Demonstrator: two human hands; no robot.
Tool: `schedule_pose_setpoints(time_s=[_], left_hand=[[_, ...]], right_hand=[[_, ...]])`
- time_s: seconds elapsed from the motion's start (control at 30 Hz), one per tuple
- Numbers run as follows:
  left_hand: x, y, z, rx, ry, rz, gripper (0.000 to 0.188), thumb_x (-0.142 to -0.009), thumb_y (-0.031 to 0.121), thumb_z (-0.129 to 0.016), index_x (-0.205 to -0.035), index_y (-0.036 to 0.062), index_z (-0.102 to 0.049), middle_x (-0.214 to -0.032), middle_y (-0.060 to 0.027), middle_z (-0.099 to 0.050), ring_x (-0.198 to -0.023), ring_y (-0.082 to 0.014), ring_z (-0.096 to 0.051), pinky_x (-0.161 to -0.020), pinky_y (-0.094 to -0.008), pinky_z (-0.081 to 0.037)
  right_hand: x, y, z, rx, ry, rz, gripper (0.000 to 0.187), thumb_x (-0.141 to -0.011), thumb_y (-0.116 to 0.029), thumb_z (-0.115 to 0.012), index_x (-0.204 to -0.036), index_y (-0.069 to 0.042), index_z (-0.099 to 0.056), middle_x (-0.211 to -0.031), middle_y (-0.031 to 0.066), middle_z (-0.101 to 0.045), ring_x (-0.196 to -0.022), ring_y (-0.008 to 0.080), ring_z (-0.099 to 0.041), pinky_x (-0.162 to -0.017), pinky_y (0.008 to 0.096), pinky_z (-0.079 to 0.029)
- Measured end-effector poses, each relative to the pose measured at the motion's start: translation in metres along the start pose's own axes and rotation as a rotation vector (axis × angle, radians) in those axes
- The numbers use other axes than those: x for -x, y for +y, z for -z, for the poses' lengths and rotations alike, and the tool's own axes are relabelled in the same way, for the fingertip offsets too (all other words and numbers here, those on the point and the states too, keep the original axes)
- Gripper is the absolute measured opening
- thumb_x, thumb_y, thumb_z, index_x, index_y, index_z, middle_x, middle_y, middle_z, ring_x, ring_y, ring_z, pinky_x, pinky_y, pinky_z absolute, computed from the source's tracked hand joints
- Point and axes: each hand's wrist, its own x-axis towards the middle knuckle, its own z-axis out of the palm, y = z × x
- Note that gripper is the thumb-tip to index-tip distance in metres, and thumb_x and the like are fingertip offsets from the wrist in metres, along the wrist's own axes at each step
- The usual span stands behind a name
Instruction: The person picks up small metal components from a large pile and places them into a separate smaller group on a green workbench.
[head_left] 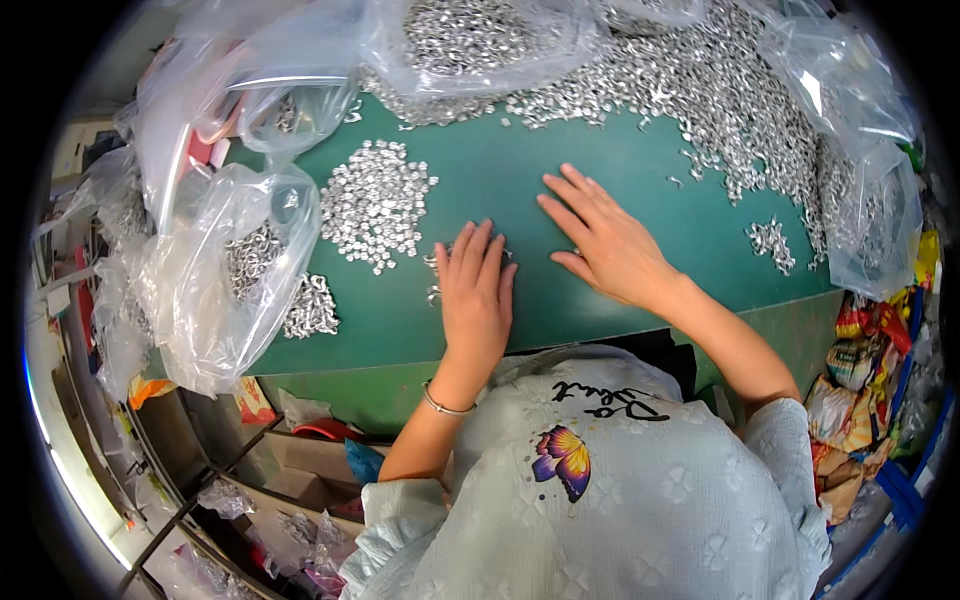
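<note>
My left hand [474, 290] lies flat, palm down, on the green table mat [480, 180], covering a few small silver metal pieces at its fingertips. My right hand [603, 240] rests flat beside it, fingers spread toward the far left, with nothing held. A separate heap of small silver pieces [373, 203] sits just left of and beyond my left hand. A much larger spread of the same pieces [700, 90] runs along the far and right side of the mat.
Clear plastic bags [215, 270] holding more silver pieces crowd the left edge, and others [470, 40] lie at the back and right [870, 190]. A small cluster [772, 243] lies at right. Open cardboard boxes [290, 470] stand below the table; colourful packets [860, 380] pile at right.
</note>
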Motion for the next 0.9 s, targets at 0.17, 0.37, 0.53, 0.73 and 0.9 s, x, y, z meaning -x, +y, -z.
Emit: schedule_pose_setpoints(time_s=[0.17, 0.37, 0.53, 0.73, 0.9], left_hand=[[0.007, -0.002, -0.001, 0.11, 0.068, -0.011, 0.025, -0.08, -0.005, -0.064, -0.104, -0.0002, -0.063, -0.115, -0.0144, -0.058, -0.116, -0.0346, -0.054, -0.106, -0.0524, -0.035], [0.011, -0.001, 0.002, 0.178, 0.066, 0.012, 0.026, -0.079, -0.006, -0.065, -0.103, 0.0015, -0.064, -0.111, -0.0136, -0.057, -0.113, -0.0357, -0.055, -0.106, -0.0551, -0.035], [0.015, 0.0, 0.019, 0.16, 0.194, 0.104, 0.028, -0.081, -0.005, -0.064, -0.108, 0.0012, -0.062, -0.115, -0.0149, -0.055, -0.117, -0.0364, -0.052, -0.107, -0.0549, -0.032], [0.024, 0.0, 0.016, 0.142, 0.088, 0.197, 0.038, -0.084, 0.001, -0.063, -0.121, -0.0014, -0.055, -0.131, -0.0223, -0.044, -0.125, -0.0411, -0.041, -0.106, -0.0522, -0.031], [0.022, 0.002, 0.017, 0.15, 0.103, 0.151, 0.038, -0.084, 0.001, -0.062, -0.121, -0.0007, -0.055, -0.132, -0.0208, -0.045, -0.126, -0.0426, -0.04, -0.106, -0.0524, -0.031]], right_hand=[[-0.058, -0.001, -0.024, -0.083, 0.031, 0.171, 0.045, -0.086, -0.012, -0.064, -0.128, -0.001, -0.05, -0.143, 0.0152, -0.039, -0.138, 0.0341, -0.033, -0.109, 0.0434, -0.037], [-0.133, -0.011, -0.058, -0.204, 0.134, 0.331, 0.035, -0.089, -0.014, -0.06, -0.121, 0.0, -0.053, -0.13, 0.0154, -0.048, -0.131, 0.0326, -0.041, -0.107, 0.0418, -0.039], [-0.127, -0.009, -0.04, -0.22, 0.234, 0.165, 0.031, -0.085, -0.006, -0.061, -0.116, -0.001, -0.058, -0.118, 0.0147, -0.055, -0.118, 0.0329, -0.05, -0.1, 0.0434, -0.041], [-0.082, 0.011, -0.024, 0.29, 0.302, 0.066, 0.031, -0.08, -0.002, -0.057, -0.111, 0.002, -0.06, -0.115, 0.0148, -0.058, -0.115, 0.0304, -0.051, -0.1, 0.0439, -0.039], [-0.075, 0.015, -0.01, 0.123, 0.253, 0.063, 0.037, -0.084, -0.005, -0.056, -0.121, 0.001, -0.056, -0.128, 0.013, -0.054, -0.124, 0.0312, -0.046, -0.106, 0.0467, -0.033]])
